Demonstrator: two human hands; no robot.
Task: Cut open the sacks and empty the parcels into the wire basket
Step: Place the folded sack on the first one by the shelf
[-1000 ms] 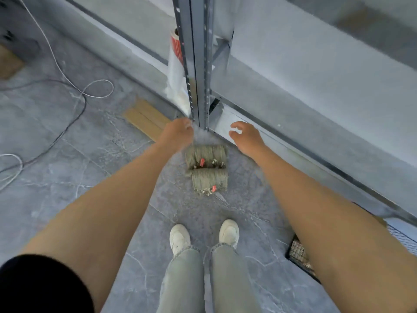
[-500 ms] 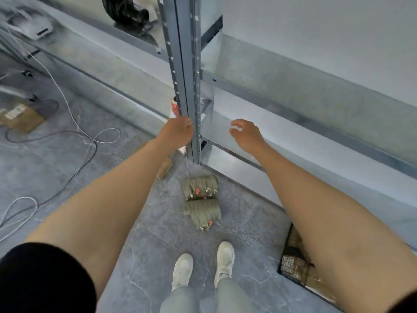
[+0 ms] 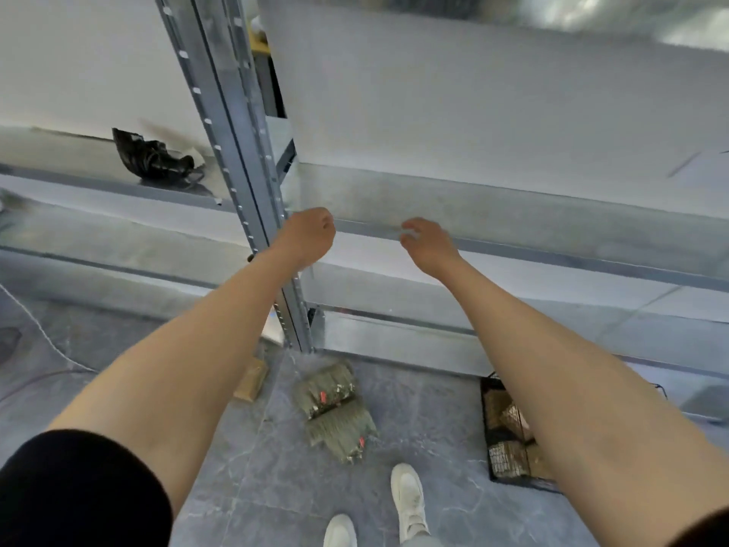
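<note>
Both hands are up at shelf level and hold nothing: the left hand (image 3: pixel 309 234) is loosely curled just beside the post (image 3: pixel 252 191), and the right hand (image 3: pixel 430 244) hangs with fingers half bent in front of the shelf (image 3: pixel 552 252) edge, touching nothing that I can make out. The two sacks (image 3: pixel 335 412) lie bundled on the floor at the foot of the post, still tied and uncut, well below the hands. The basket (image 3: pixel 486 428) stands on the floor to their right with some parcels (image 3: pixel 511 418) already in it, partly hidden by the right forearm. No cutter shows anywhere, so the step looks like a reach to the shelf for one. To do it well, find the blade first, take it in one hand and keep the other free for a sack, then bring a sack close to the basket before cutting so the parcels drop straight in. Cut along the tied end and away from the fingers. Against the frame of a second ago, the hands have risen from just above the sacks to the shelf, the view has lifted with them, the sacks have not moved on the floor, and more of the basket shows.
</note>
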